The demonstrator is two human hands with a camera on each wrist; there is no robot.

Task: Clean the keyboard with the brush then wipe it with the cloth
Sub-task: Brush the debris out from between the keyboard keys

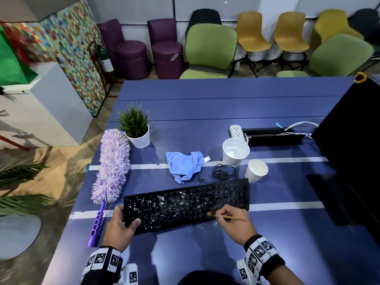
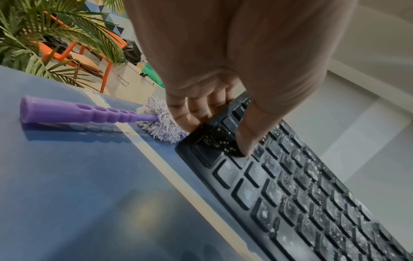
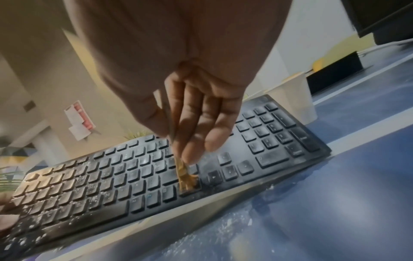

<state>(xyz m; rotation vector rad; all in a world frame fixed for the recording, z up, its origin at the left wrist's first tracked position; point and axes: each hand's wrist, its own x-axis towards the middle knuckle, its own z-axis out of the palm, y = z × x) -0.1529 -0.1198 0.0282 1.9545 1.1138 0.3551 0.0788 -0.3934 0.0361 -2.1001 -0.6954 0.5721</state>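
Note:
A black keyboard (image 1: 185,204) speckled with white crumbs lies on the blue table (image 1: 205,103). My left hand (image 1: 121,225) grips its left end, thumb on the keys (image 2: 243,141) and fingers behind the edge. My right hand (image 1: 230,219) pinches a thin wooden-handled brush (image 1: 226,217), whose bristles (image 3: 186,181) press on the keys near the front edge, left of the arrow keys. The keyboard (image 3: 156,176) looks cleaner on its right part. A crumpled light-blue cloth (image 1: 185,164) lies behind the keyboard.
A purple fluffy duster (image 1: 112,169) lies left of the keyboard, its handle (image 2: 78,113) near my left hand. Behind stand a potted plant (image 1: 136,128), two white cups (image 1: 235,151), a coiled black cable (image 1: 222,172) and a power strip (image 1: 236,130). A dark monitor (image 1: 353,140) stands at the right. White crumbs (image 3: 223,233) lie before the keyboard.

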